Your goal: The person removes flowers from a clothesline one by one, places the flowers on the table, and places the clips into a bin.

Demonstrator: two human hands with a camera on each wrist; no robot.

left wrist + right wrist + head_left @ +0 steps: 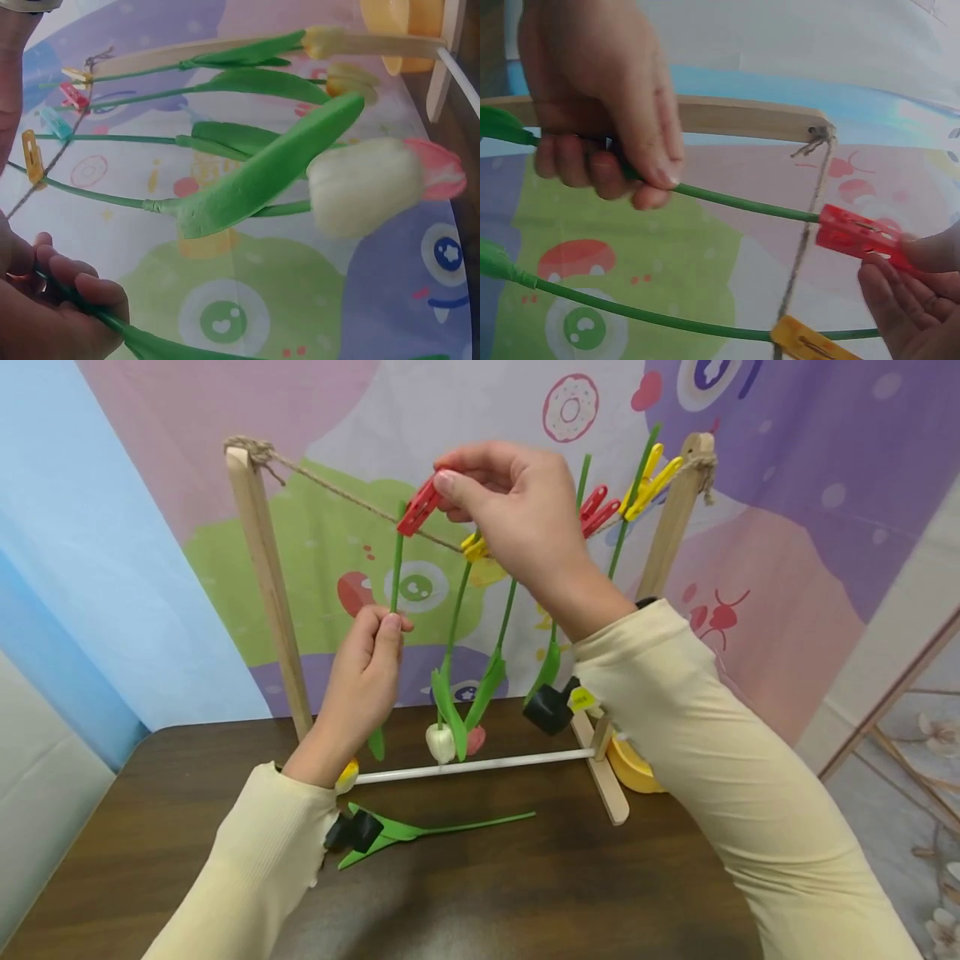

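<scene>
My left hand (367,668) grips the green stem (397,568) of an artificial tulip, whose yellow bloom (347,776) hangs head down beside the wrist. Up at the twine (337,492), my right hand (525,510) pinches the handle end of a red clothespin (859,236). The clothespin's jaws are at the stem's upper end, where it crosses the twine. Just right of it, a yellow clothespin (474,547) clips another stem. A white tulip (367,187) and a pink tulip (435,169) hang upside down near the left hand.
Wooden posts (270,585) hold the twine, with a white rod (480,766) low between them. More stems hang from a blue clothespin (56,122), a red one (597,512) and a yellow one (651,483). A green-leaved stem (450,827) lies on the table (480,902); a yellow container (633,767) stands right.
</scene>
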